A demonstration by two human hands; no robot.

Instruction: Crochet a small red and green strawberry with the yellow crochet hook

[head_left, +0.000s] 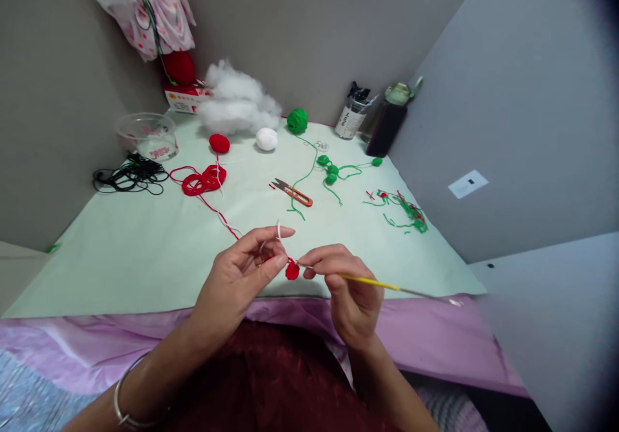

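Observation:
Between my hands hangs a small red crochet piece (292, 271). My left hand (251, 259) pinches its edge between thumb and fingers, with white yarn (279, 231) looped over the raised index finger. My right hand (349, 282) grips a crochet hook (372, 282) with a yellow handle, its tip at the top of the red piece. Red and white strands (220, 216) run from my left hand back to a loose red yarn bundle (206, 180). A red yarn ball (219, 143) and a white yarn ball (267, 139) lie further back.
Orange thread snips (297, 195) lie mid-table near a green yarn ball (297, 121) and green crochet pieces (331, 171). Yarn scraps (411, 215) are at right, black cord (133, 174) and a clear tub (147, 137) at left. White stuffing (236, 100), a pen cup (351, 119) and a bottle (389, 119) stand behind.

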